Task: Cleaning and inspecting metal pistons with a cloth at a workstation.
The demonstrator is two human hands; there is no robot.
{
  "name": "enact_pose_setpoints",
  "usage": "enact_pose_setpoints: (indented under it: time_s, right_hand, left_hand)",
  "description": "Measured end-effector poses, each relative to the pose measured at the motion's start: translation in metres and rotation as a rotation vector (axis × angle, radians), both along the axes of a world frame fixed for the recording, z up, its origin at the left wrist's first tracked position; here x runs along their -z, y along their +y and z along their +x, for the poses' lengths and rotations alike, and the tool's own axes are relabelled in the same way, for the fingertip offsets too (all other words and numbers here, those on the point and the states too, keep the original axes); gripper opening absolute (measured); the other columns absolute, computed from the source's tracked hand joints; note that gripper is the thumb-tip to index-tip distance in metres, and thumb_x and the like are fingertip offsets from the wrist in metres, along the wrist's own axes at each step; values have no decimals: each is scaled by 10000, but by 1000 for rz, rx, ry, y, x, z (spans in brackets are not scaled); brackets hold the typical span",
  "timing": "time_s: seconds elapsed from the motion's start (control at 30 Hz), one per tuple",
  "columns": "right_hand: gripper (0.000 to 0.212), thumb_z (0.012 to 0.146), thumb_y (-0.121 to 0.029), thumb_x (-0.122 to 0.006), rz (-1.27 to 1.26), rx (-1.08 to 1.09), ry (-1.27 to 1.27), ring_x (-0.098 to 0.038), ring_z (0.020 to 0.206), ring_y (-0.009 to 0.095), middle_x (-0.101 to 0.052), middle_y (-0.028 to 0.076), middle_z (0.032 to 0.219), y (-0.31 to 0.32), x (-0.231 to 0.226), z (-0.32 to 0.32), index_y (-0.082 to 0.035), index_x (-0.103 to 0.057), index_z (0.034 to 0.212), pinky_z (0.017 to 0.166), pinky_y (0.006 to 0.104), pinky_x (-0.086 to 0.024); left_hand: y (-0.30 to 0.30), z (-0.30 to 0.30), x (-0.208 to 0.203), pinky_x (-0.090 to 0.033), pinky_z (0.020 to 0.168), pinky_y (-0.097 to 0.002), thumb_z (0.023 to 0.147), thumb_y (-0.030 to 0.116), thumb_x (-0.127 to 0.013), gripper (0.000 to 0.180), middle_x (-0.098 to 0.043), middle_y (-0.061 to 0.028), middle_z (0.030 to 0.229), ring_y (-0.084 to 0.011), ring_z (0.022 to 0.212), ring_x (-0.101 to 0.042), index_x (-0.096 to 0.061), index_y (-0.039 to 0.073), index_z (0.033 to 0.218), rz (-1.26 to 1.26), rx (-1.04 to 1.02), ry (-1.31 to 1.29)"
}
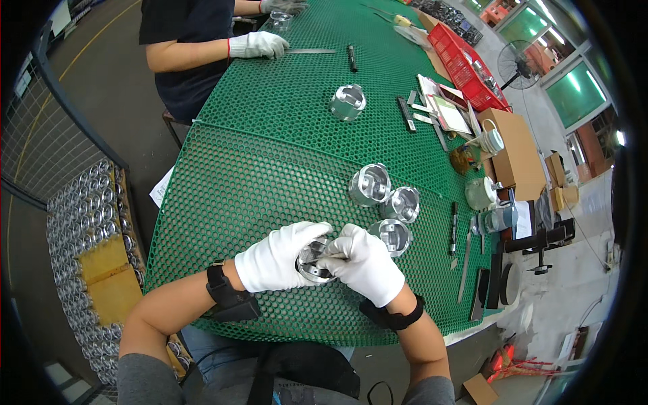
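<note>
My left hand (275, 260), in a white glove, is wrapped round a shiny metal piston (313, 271) near the front edge of the table, its hollow side facing up. Closed in a pinch, my gloved right hand (370, 264) rests at the piston's open side; whatever its fingers hold is hidden. Just beyond my right hand stand three more pistons, one close to it (394, 236), one behind that (403, 204) and one farther off (370, 184). Another piston (347, 102) sits alone farther up the table.
Green perforated matting (223, 175) covers the table. Markers, a steel ruler (465, 266), notebooks (449, 113), jars (480, 194) and a red crate (462, 64) line the right side. A co-worker's gloved hand (260, 45) is at the far left. Stacked pistons (77, 223) fill a pallet below left.
</note>
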State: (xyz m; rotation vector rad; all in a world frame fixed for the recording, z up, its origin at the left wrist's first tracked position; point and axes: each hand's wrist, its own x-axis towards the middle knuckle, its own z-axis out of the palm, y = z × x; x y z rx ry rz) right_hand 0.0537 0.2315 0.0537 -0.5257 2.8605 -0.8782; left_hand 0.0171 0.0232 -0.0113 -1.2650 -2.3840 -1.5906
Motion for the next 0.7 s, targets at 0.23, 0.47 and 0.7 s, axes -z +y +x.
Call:
enact_pose_setpoints:
  time_s: [0.23,0.47,0.7]
  right_hand:
    - [189,789,-210,-833,31,160,183,-653,699,318,-609,113,841,-14,8,14,-73,-711,834,612,431,-523]
    - [172,708,-76,-898,-649,424,599,-552,631,188,-657,26,714,-1,-1,6,-67,-754,801,584,325,-438]
    - [200,820,-212,-828,-578,39,390,-620,574,205,-635,37,678,0,14,15,-150,-798,1008,536,303,-499]
  left_hand:
    - [-6,-4,-4,-554,929,-452,715,265,-903,830,-641,-189,1243,-381,1079,-661,-508,27,1405,-33,-10,-6]
    - [-13,-15,-23,-561,966,-397,643,272,-976,847,-691,-166,1219,-341,1099,-697,-574,27,1348,-46,-81,-30]
    - [8,-138,-69,-571,886,-332,628,259,-973,644,-772,-81,996,-174,922,-729,-712,23,1167,-237,-517,-55]
